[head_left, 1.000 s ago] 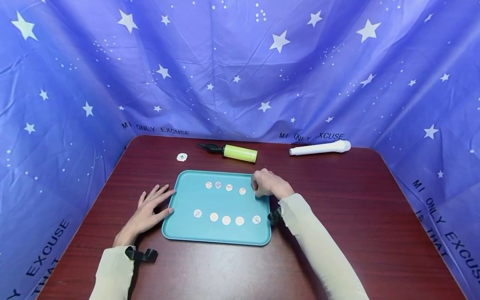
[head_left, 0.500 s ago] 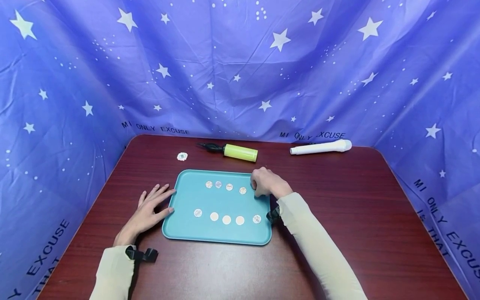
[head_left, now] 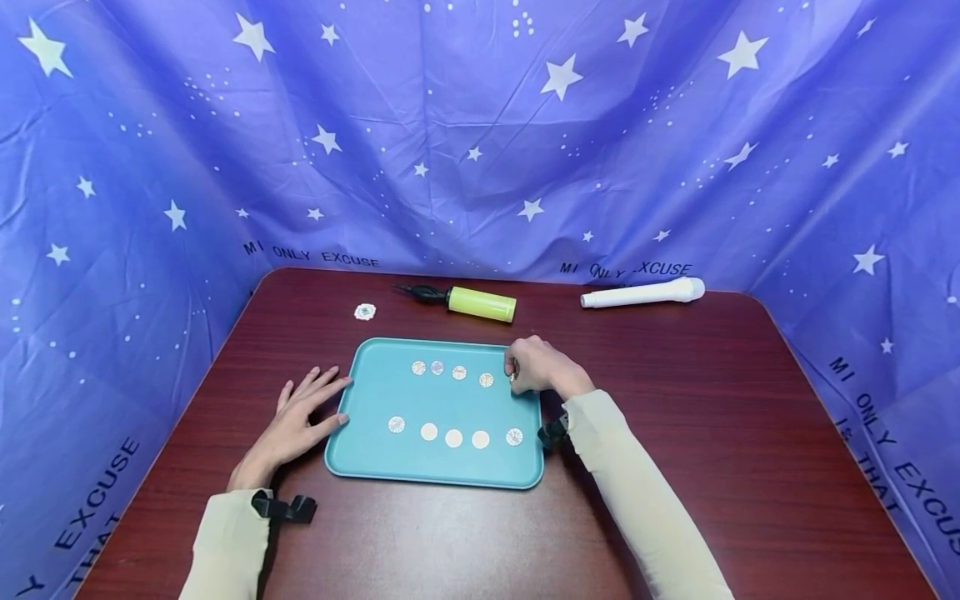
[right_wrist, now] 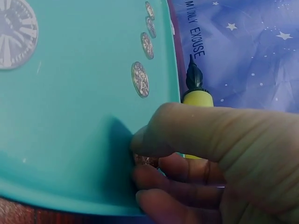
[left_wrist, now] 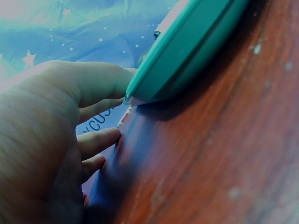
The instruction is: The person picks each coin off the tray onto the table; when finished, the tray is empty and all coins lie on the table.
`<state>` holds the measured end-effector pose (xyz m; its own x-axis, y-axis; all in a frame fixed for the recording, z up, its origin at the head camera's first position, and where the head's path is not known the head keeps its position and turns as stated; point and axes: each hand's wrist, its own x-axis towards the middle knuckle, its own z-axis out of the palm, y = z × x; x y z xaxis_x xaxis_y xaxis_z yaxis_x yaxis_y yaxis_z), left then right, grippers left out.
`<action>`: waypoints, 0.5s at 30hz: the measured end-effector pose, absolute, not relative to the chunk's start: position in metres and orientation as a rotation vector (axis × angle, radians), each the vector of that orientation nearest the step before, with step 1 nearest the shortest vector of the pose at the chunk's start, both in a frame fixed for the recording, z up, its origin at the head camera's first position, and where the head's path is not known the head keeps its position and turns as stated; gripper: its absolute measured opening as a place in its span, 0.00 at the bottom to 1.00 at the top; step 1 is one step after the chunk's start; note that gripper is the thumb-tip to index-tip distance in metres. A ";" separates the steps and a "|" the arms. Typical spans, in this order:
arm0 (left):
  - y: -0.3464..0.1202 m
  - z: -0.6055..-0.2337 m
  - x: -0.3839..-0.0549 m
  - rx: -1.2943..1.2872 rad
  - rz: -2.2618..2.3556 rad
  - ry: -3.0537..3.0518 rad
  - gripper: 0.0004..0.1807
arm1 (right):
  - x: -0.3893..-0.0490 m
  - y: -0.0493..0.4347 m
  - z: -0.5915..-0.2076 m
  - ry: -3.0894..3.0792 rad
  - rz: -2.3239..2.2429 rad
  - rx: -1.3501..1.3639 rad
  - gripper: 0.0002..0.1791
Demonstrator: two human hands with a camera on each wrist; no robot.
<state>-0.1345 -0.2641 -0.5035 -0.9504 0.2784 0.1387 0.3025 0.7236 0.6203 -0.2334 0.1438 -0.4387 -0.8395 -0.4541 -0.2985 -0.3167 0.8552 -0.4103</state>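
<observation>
A turquoise tray (head_left: 442, 404) lies on the table, with coin-like discs in two rows. The far row has patterned discs (head_left: 486, 380); the near row mixes patterned discs (head_left: 513, 437) with plain pale ones (head_left: 453, 438). At the far right corner of the tray, my right hand (head_left: 543, 367) pinches a patterned coin-like disc (right_wrist: 145, 160) between thumb and fingers, which hide most of it. My left hand (head_left: 296, 429) has its fingers spread, with thumb and fingertip touching the tray's left rim. In the left wrist view, fingers (left_wrist: 100, 84) meet the tray's edge.
Behind the tray lie a yellow-green hand pump (head_left: 482, 305) with a black nozzle and a small white scalloped piece (head_left: 365, 312). A white microphone-shaped object (head_left: 642, 293) lies at the back right. Blue star-printed cloth (head_left: 480, 208) surrounds the table.
My right hand has shifted slightly to the right, and the edge of the disc now shows at its fingertips. The left hand stays at the tray rim. The other discs have not moved.
</observation>
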 end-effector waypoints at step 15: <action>-0.263 -0.502 -0.134 -0.487 -1.050 -2.884 0.32 | -0.225 0.153 -0.445 2.731 -0.555 -0.653 0.03</action>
